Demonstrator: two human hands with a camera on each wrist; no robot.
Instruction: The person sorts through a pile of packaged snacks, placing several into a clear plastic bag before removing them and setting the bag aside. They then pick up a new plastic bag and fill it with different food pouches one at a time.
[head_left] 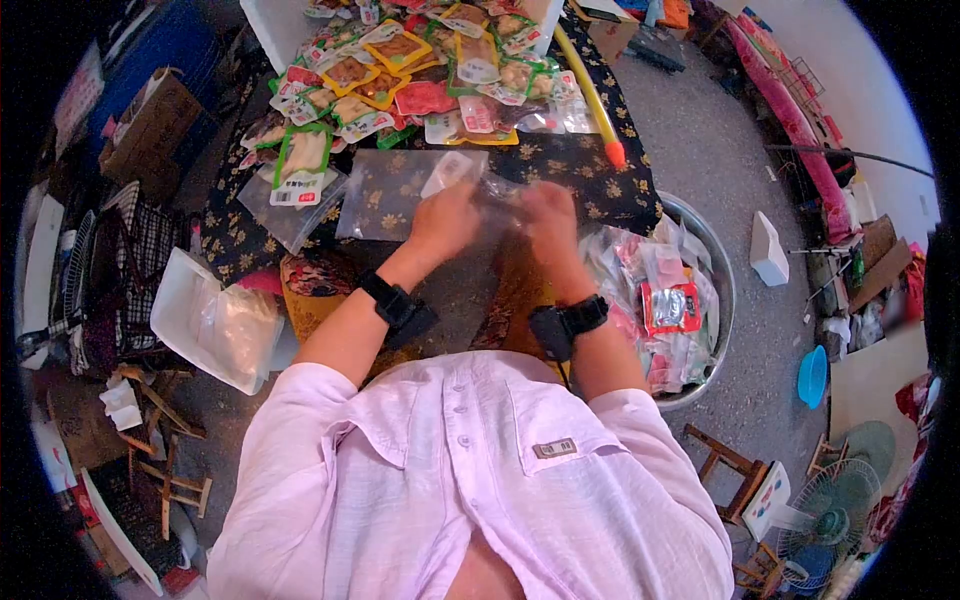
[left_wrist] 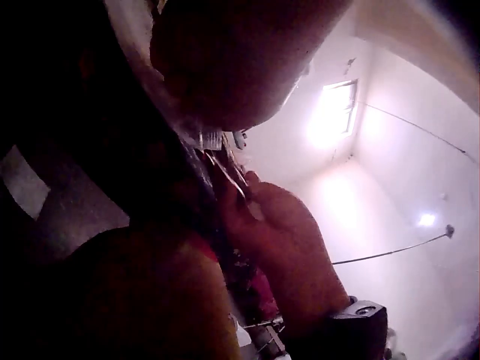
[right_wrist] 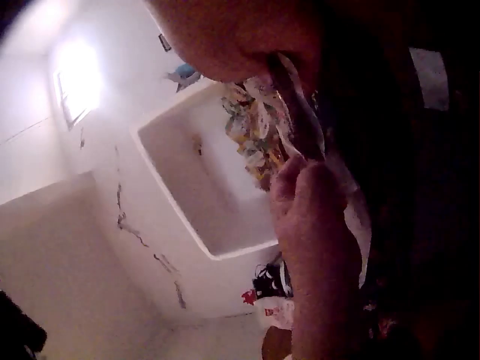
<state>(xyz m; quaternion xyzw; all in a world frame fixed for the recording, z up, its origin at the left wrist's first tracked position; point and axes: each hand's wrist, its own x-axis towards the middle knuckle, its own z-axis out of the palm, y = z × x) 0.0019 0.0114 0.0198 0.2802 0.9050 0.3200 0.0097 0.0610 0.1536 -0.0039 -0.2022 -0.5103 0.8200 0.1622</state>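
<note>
A floor of speckled grey stone runs beneath a low table draped in a black cloth with a yellow floral print. At the far side of the cloth, a white rigid box lying open has small printed food packets with green, yellow and red edges heaped in front of its opening. A yellow stick with an orange tip lies to the right of the heap.

At the near edge of the cloth is a clear flat plastic bag, stretched between the hands. The left hand grips its edge with bent fingers, close to a small packet with a white label; whether that packet is inside the bag cannot be told. The right hand, blurred, pinches the bag's other end.

Another clear bag lies left of the held one, partly under a green-edged packet. A round metal basin full of filled packets, a red one on top, stands beside the table to the right.
</note>
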